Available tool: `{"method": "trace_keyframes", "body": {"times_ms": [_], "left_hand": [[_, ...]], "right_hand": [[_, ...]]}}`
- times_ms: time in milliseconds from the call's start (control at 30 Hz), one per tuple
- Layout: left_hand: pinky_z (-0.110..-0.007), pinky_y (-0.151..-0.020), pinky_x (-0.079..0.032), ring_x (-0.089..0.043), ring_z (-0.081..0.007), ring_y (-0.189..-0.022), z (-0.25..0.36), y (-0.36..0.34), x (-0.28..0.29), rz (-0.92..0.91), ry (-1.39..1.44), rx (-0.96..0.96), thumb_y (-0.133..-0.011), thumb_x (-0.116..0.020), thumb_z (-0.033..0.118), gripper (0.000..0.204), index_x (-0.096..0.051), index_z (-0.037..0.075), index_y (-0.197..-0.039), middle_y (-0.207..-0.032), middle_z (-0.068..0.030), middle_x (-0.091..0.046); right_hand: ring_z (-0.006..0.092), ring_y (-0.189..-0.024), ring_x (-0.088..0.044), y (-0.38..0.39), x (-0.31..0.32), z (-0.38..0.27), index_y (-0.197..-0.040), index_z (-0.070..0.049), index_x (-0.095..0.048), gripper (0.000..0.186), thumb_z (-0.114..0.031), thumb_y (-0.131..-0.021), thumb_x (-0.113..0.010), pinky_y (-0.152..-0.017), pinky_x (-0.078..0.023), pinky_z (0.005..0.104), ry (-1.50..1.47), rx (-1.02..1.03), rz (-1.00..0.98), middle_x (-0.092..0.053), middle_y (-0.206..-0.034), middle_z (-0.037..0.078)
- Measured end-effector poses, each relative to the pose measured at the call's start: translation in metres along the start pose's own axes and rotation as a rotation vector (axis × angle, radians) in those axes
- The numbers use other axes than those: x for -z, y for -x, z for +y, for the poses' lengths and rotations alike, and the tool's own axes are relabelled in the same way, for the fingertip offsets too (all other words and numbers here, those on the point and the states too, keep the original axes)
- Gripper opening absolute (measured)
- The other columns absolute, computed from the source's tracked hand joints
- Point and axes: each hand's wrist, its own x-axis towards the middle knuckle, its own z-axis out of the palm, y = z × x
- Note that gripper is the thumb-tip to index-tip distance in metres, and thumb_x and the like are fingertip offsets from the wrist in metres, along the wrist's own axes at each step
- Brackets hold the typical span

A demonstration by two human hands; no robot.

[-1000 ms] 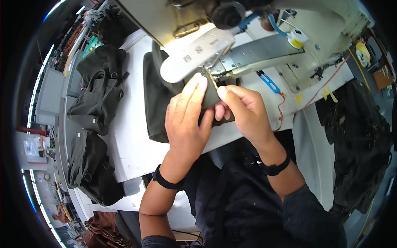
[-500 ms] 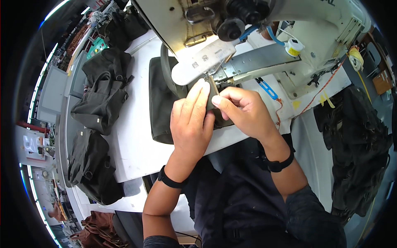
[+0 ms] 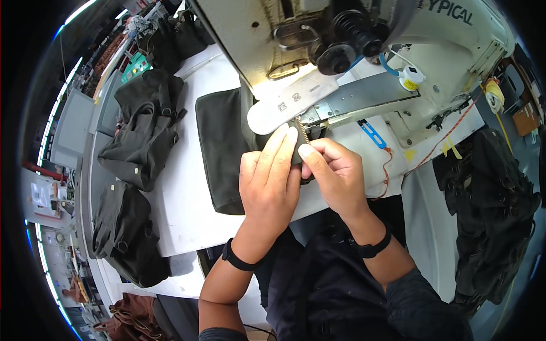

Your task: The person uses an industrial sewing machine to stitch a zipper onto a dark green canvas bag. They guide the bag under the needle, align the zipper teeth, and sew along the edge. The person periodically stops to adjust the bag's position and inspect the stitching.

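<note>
A dark olive bag (image 3: 222, 148) lies under the sewing machine's head, on the white table (image 3: 176, 216). My left hand (image 3: 269, 176) lies on it with fingers stretched out, fingertips beside the white foot guard (image 3: 293, 96). My right hand (image 3: 335, 176) pinches the edge of the bag at a brass-toothed zipper (image 3: 302, 131), thumb on top and other fingers curled. The zipper runs toward the needle area, which is partly hidden under the guard.
Dark bags lie at the left (image 3: 139, 131) and hang in a pile at the right (image 3: 489, 216). A blue tool (image 3: 372, 133) on an orange cord rests right of my hands. Brown fabric (image 3: 131, 318) is at lower left.
Both hands, the bag and the machine appear lower in the picture than before, showing more of the machine's head. My right hand still pinches at the zipper edge; my left stays flat.
</note>
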Motion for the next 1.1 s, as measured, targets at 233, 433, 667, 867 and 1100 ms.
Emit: {"method": "trace_keyframes", "body": {"times_ms": [233, 433, 667, 867, 1100], "left_hand": [[-0.035, -0.080, -0.050, -0.058, -0.0262, -0.087, -0.002, -0.001, -0.001, 0.016, 0.053, 0.039, -0.077, -0.076, -0.002, 0.050, -0.071, 0.001, -0.127, -0.128, -0.0125, -0.071], [-0.036, -0.083, -0.051, -0.061, -0.0286, -0.091, -0.004, 0.001, -0.004, 0.039, 0.097, 0.054, -0.076, -0.077, -0.001, 0.053, -0.070, 0.001, -0.128, -0.127, -0.0145, -0.071], [-0.039, -0.092, -0.050, -0.067, -0.0314, -0.103, -0.004, 0.001, -0.012, 0.048, 0.148, 0.143, -0.074, -0.078, -0.006, 0.058, -0.065, 0.000, -0.131, -0.132, -0.0180, -0.070], [-0.040, -0.095, -0.050, -0.067, -0.0331, -0.106, -0.005, 0.000, -0.013, 0.037, 0.159, 0.175, -0.075, -0.078, -0.005, 0.056, -0.065, -0.001, -0.130, -0.131, -0.0181, -0.070], [-0.042, -0.083, -0.053, -0.063, -0.0329, -0.095, -0.014, -0.011, -0.012, 0.166, 0.096, 0.068, -0.076, -0.080, -0.002, 0.035, -0.071, 0.001, -0.110, -0.113, -0.0137, -0.070]], "right_hand": [[0.0009, -0.070, -0.056, 0.000, 0.000, -0.001, -0.097, 0.000, -0.068, 0.014, -0.012, -0.104, -0.066, -0.062, -0.046, 0.0196, 0.011, 0.027, -0.023, -0.066, -0.079, -0.002], [0.0007, -0.071, -0.056, -0.002, 0.000, -0.003, -0.097, 0.000, -0.068, 0.013, -0.010, -0.103, -0.067, -0.062, -0.045, 0.0193, -0.019, 0.014, -0.033, -0.067, -0.079, -0.002], [0.0004, -0.069, -0.055, -0.013, 0.002, 0.001, -0.096, 0.001, -0.069, 0.012, -0.010, -0.103, -0.068, -0.061, -0.044, 0.0192, -0.047, 0.020, -0.035, -0.066, -0.078, -0.002], [0.0012, -0.066, -0.055, -0.016, 0.000, 0.000, -0.095, 0.001, -0.070, 0.013, -0.010, -0.102, -0.068, -0.059, -0.043, 0.0197, -0.032, 0.025, -0.010, -0.064, -0.075, -0.002], [0.0055, -0.061, -0.054, -0.027, -0.008, -0.010, -0.095, 0.002, -0.072, 0.017, -0.010, -0.103, -0.064, -0.059, -0.042, 0.0211, -0.054, -0.073, 0.029, -0.064, -0.072, 0.001]]}}
